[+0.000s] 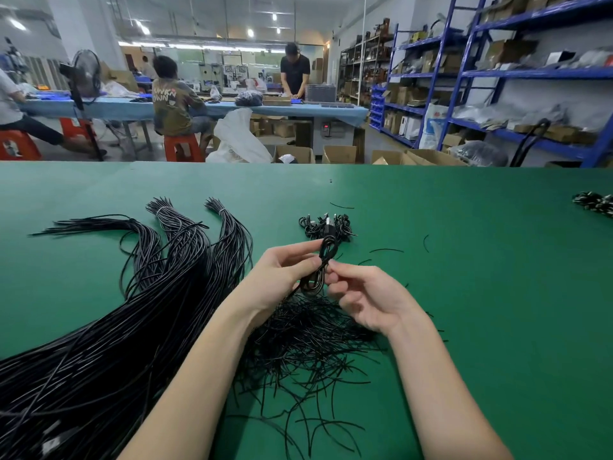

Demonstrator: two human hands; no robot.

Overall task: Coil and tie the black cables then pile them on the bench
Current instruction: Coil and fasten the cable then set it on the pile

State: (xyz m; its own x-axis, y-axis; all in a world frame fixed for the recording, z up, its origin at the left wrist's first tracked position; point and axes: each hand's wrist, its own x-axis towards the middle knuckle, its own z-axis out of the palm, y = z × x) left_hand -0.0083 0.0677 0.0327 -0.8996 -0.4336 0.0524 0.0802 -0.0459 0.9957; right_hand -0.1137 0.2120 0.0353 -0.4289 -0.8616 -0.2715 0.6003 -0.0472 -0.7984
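Note:
My left hand grips a coiled black cable above the green bench, thumb and fingers curled round its middle. My right hand pinches the coil's waist with thumb and forefinger; I cannot make out a tie there. Behind the hands lies a small pile of coiled, tied cables. A thick spread of long uncoiled black cables fans across the left of the bench. Under my forearms lies a heap of short black twist ties.
Loose ties are scattered right of the pile. A black-and-white bundle lies at the bench's far right edge. Beyond the bench are cardboard boxes, blue shelving and people at a blue table.

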